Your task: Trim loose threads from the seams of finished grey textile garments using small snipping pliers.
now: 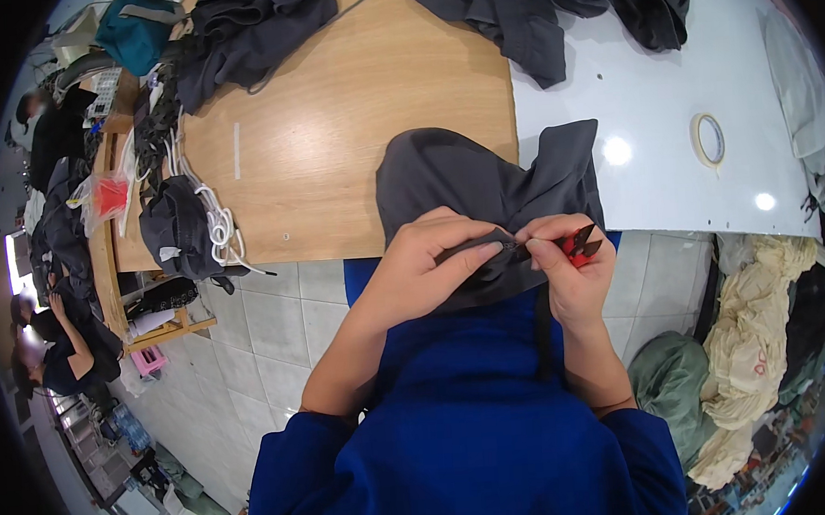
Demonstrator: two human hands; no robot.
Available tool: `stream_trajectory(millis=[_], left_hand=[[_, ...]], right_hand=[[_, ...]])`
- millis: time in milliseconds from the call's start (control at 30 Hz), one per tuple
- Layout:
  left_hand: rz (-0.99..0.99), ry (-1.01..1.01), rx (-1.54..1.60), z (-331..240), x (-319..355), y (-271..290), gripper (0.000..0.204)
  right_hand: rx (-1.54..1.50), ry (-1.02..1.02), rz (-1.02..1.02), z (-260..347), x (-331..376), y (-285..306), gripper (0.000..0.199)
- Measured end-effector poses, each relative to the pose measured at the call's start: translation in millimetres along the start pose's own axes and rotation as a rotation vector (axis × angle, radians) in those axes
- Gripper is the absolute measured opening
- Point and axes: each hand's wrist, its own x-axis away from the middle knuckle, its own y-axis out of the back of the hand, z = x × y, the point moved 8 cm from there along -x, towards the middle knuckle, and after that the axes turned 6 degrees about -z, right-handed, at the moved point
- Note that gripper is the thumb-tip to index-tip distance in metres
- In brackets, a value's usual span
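A dark grey garment (446,176) lies over the table's front edge and hangs down in front of my blue top. My left hand (431,261) is closed on a folded edge of it, the thumb pressed on top. Close beside it, my right hand (574,282) pinches the same edge between thumb and forefinger. A pair of red thread snips (578,247) with dark blades is tucked in the right palm, its tips pointing up and to the right. The fingertips hide just what lies between the two pinches.
More dark grey garments (251,33) are heaped at the far side. A tape roll (708,139) rests on the white tabletop (647,96). White cords (220,226) and a dark bundle (176,223) lie left. Cream cloth (752,333) is piled lower right. Other people sit far left.
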Motion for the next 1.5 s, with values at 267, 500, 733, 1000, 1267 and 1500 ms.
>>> stream_trajectory(millis=[267, 500, 733, 1000, 1267, 1500], left_hand=[[-0.170, 0.174, 0.365, 13.4, 1.2, 4.5, 0.018], [-0.316, 0.098, 0.383, 11.3, 5.4, 12.7, 0.020], [-0.479, -0.050, -0.017, 3.2, 11.2, 15.0, 0.019], [-0.540, -0.453, -0.389, -34.0, 15.4, 6.5, 0.027], [-0.544, -0.448, -0.402, -32.5, 18.0, 4.7, 0.028], [-0.504, -0.259, -0.070, -9.6, 18.2, 5.7, 0.026]], right_hand=[[-0.680, -0.139, 0.186, -4.9, -1.1, 5.0, 0.023], [0.022, -0.118, 0.127, -8.9, 2.2, 10.3, 0.022], [0.126, -0.109, 0.093, -8.1, 9.4, -0.2, 0.020], [0.162, -0.074, 0.044, -2.3, 6.8, -8.5, 0.020], [0.186, 0.009, 0.026, -1.2, 6.8, -5.8, 0.018], [0.107, 0.019, -0.012, -3.2, 6.7, 2.7, 0.017]])
